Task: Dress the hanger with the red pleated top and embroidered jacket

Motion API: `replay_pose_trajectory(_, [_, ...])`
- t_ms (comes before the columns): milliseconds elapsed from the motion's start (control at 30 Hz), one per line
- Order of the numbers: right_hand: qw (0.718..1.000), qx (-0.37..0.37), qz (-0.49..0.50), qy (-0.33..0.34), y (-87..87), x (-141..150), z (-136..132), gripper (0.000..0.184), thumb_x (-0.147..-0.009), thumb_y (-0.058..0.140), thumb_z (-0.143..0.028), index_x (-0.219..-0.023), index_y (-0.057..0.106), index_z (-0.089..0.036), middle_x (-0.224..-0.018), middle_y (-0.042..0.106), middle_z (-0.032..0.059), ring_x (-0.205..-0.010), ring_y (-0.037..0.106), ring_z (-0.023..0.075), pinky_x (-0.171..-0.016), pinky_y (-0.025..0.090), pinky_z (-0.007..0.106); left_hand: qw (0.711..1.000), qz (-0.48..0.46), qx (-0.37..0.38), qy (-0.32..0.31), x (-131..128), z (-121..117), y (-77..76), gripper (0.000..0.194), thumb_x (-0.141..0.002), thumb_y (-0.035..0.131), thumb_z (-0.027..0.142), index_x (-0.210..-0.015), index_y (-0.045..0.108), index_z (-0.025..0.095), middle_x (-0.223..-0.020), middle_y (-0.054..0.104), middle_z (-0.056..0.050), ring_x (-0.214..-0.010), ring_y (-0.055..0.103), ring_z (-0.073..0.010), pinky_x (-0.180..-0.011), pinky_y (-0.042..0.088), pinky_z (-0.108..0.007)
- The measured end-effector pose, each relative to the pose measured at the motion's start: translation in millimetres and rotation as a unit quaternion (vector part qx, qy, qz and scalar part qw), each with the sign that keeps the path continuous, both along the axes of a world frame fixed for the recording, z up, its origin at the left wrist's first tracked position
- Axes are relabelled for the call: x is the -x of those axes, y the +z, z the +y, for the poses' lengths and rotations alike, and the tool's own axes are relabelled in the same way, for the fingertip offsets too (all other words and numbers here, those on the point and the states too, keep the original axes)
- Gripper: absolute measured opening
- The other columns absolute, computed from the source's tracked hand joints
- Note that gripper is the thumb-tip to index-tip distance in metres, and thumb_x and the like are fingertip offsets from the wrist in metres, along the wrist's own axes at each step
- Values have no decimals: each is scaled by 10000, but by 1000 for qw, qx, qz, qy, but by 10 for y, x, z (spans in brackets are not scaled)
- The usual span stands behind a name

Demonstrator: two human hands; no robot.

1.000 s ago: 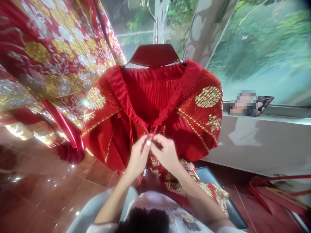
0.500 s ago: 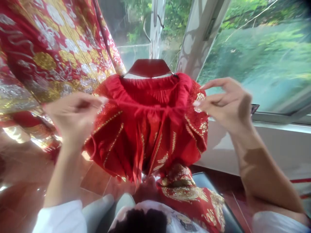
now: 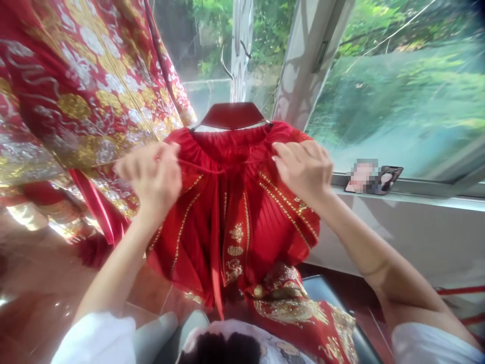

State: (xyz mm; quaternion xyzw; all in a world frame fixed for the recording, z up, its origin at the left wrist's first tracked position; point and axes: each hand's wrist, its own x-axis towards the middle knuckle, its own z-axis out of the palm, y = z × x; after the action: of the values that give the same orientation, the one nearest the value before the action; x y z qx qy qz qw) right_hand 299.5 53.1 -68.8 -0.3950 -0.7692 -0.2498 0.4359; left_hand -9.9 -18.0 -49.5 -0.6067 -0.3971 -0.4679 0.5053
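A red pleated skirt point(image 3: 235, 222) with gold embroidery hangs from a dark red hanger point(image 3: 231, 115) in front of me. My left hand point(image 3: 151, 174) is closed at the skirt's gathered waistband on the left, pinching a thin red drawstring point(image 3: 197, 167) that runs across the waist. At the right side of the waistband, my right hand point(image 3: 303, 169) lies curled with its fingers pressed on the cloth. The waist is drawn in tight between my hands.
A large red and gold embroidered garment point(image 3: 79, 96) hangs at the left. Behind the hanger are windows point(image 3: 397, 86) with greenery outside. A sill point(image 3: 424, 194) at the right carries a small dark object point(image 3: 386, 179). More embroidered cloth point(image 3: 303, 313) lies below, over a dark seat.
From a knot-like pinch at the middle a second ago, my hands pulled wide apart with the string, then came back in to the waistband's two sides. The skirt's waist has gathered narrower.
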Motion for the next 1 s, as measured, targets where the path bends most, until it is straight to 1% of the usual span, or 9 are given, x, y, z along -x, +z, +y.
replay_pose_trajectory(100, [994,7,-96,47,-87,251,-13,361,-958,423,-160,-1258,599,-255,-1208,642,87,-1057,534,251,-904,426,435,962,251,62,-86,-168,197,-160,241,-898,596,271,-1134,639,292,-1026,693,-43,-936,593,-226,-856,371,-403])
replay_pose_trajectory(167, [987,27,-140,79,-153,375,24,385,-961,388,-135,-1271,597,-226,-1219,637,96,-1063,523,252,-905,435,437,936,296,171,-83,-234,310,-181,196,-929,559,347,-1082,649,266,-1032,697,-56,-927,601,-219,-810,390,-379])
replay_pose_trajectory(300, [987,26,-137,76,-242,479,97,357,-964,377,-153,-1203,642,-143,-1133,655,140,-1034,516,267,-862,461,434,912,218,340,-72,-277,411,-105,247,-966,432,182,-925,667,244,-849,668,-59,-793,575,-196,-696,377,-348])
replay_pose_trajectory(367, [990,29,-123,66,-236,492,81,334,-970,370,-160,-1075,686,-146,-1084,664,132,-990,526,257,-828,468,412,914,214,341,-54,-291,400,-68,282,-953,414,130,-861,667,215,-766,640,-65,-747,554,-200,-653,362,-339])
replay_pose_trajectory(500, [989,87,-43,115,-78,496,-48,280,-936,400,-112,-879,672,-143,-1070,659,121,-914,566,214,-822,473,368,924,148,348,-49,-404,294,-37,253,-959,455,225,-839,667,160,-811,664,-84,-763,570,-213,-655,389,-332])
replay_pose_trajectory(600, [971,166,36,171,122,467,-147,199,-849,458,-48,-777,617,-144,-952,671,89,-846,602,182,-811,478,337,913,32,381,-144,-554,177,-14,225,-945,448,189,-874,659,152,-846,666,-64,-753,587,-176,-692,428,-300])
replay_pose_trajectory(700, [959,225,64,159,251,456,-212,196,-790,447,-13,-704,547,-158,-783,635,63,-749,599,177,-726,470,317,887,-53,397,-232,-684,89,33,129,-868,516,150,-907,638,162,-751,630,-8,-658,564,-131,-669,432,-265])
replay_pose_trajectory(867, [987,136,65,54,174,639,-378,178,-858,396,-70,-813,549,-148,-829,580,115,-701,581,195,-642,436,319,829,-154,432,-320,-784,56,112,199,-728,651,153,-914,585,183,-606,509,61,-561,488,-96,-570,383,-228])
replay_pose_trajectory(1000, [987,111,91,68,189,760,-528,171,-910,373,-108,-840,521,-155,-923,564,128,-744,598,189,-644,437,305,770,-215,449,-401,-833,-12,153,145,-716,639,132,-807,542,189,-557,436,77,-491,393,-71,-503,328,-215])
